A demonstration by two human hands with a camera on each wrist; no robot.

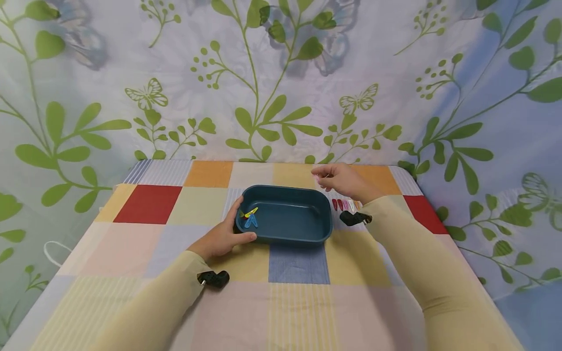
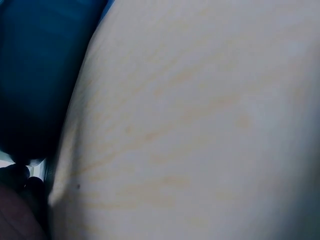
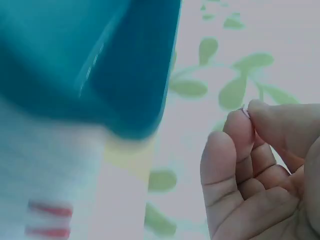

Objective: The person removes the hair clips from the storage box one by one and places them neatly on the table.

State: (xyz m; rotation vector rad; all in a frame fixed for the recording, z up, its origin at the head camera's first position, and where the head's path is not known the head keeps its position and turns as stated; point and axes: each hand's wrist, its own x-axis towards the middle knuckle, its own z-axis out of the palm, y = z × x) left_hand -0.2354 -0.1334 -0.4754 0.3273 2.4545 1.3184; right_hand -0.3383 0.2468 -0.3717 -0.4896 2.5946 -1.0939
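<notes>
A dark blue rectangular tub (image 1: pixel 287 239) stands on the cloth. My left hand (image 1: pixel 224 239) grips its near left corner, fingers along the left side and thumb at the front rim. Inside, at the left end, lie a yellow snap hair clip (image 1: pixel 251 212) and blue hair clips (image 1: pixel 251 221), with a bit of red beside them. Past the tub's far right corner, my right hand (image 1: pixel 344 181) is raised, thumb and index finger pinching a small pink hair clip (image 3: pixel 245 112), mostly hidden by the fingertips. The left wrist view shows mainly skin and part of the tub.
To the right of the tub a row of hair clips (image 1: pixel 340 204), red, pink and orange, lies partly under my right wrist. A patchwork cloth (image 1: pixel 175 273) covers the table. Behind it hangs a leaf-patterned curtain (image 1: pixel 175 63). A white loop (image 1: pixel 54 251) shows at the left edge.
</notes>
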